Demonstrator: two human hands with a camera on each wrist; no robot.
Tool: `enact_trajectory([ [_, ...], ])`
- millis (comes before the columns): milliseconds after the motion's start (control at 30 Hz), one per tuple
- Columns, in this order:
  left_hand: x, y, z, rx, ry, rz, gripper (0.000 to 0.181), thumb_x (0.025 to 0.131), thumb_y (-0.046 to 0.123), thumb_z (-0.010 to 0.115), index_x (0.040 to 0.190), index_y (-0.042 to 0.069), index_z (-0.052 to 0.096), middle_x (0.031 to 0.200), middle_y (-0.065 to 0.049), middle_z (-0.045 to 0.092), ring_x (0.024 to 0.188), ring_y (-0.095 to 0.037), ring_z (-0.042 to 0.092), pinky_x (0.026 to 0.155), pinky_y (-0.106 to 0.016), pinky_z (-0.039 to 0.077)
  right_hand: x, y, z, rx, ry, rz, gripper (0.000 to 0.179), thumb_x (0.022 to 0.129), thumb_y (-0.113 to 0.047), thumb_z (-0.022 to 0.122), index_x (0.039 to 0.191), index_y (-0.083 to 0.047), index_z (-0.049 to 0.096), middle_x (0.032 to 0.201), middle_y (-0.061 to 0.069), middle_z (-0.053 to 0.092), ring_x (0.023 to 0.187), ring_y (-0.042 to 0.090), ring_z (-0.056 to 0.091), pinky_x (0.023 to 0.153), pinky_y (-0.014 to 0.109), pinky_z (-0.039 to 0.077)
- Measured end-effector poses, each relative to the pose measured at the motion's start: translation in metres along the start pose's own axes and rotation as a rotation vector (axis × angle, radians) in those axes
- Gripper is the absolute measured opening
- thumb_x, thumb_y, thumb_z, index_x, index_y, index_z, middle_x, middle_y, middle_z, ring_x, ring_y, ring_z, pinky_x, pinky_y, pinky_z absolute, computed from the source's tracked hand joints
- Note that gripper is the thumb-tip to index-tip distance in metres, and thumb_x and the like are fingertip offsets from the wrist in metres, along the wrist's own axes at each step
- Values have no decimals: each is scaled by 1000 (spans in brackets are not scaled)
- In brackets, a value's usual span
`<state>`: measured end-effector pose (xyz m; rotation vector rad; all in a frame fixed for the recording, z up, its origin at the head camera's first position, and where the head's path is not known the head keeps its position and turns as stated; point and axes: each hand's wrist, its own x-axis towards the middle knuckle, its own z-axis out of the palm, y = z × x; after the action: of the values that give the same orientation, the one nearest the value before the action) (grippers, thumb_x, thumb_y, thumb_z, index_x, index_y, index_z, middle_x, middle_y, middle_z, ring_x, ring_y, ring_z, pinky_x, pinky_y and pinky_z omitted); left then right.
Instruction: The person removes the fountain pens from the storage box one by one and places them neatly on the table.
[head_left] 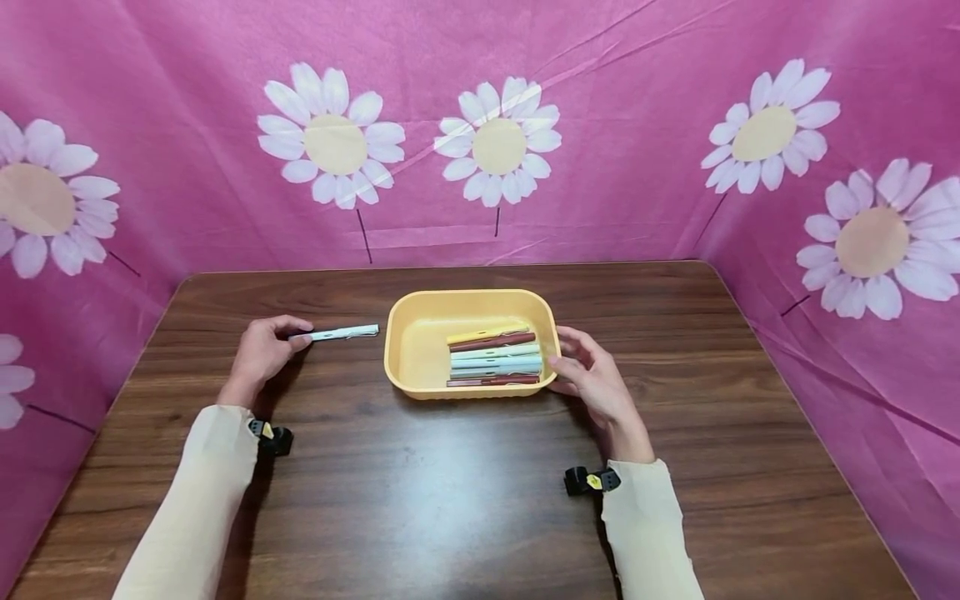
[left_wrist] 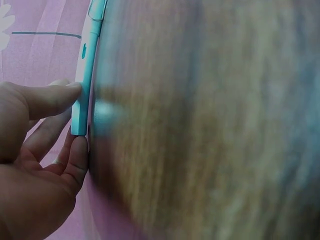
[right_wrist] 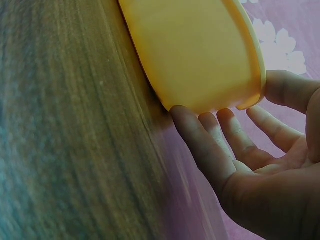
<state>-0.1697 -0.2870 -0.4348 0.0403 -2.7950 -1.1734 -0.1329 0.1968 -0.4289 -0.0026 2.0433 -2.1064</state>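
Observation:
On the left, my left hand (head_left: pixel 266 346) pinches the near end of a pale blue pen (head_left: pixel 345 332) between thumb and fingers. The pen lies nearly level over the table and points toward the yellow tray (head_left: pixel 416 385). Its wire clip and small barrel slot show in the left wrist view, where the thumb (left_wrist: pixel 55 102) presses on the barrel. My right hand (head_left: pixel 596 379) grips the tray's right end, thumb at the rim and fingertips against the outer wall (right_wrist: pixel 200 60). Several pens (head_left: pixel 495 364) in yellow, dark red, pale green and blue lie side by side in the tray's right part.
The tray stands on a dark wood-grain table (head_left: pixel 420 500), toward its far edge. A pink cloth (head_left: pixel 615 167) with white daisies hangs behind the table and along both sides. Black wrist cameras (head_left: pixel 273 437) sit at both cuffs.

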Motion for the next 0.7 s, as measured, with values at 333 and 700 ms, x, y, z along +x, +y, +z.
enact_trajectory([
  [333, -3, 6, -4, -29, 5, -27, 24, 92, 9, 75, 113, -2, 72, 102, -21, 71, 78, -8, 55, 67, -20, 43, -1, 0, 1, 15, -1, -7, 54, 100, 2, 58, 150, 1, 40, 139, 30, 44, 103, 21, 64, 82, 41, 59],
  [700, -8, 12, -6, -72, 37, -62, 36, 95, 17, 72, 126, -1, 66, 114, -25, 68, 88, -3, 53, 74, -20, 43, -1, -1, 1, 27, 6, -11, 54, 99, 2, 59, 149, 1, 40, 136, 29, 45, 102, 22, 65, 82, 41, 59],
])
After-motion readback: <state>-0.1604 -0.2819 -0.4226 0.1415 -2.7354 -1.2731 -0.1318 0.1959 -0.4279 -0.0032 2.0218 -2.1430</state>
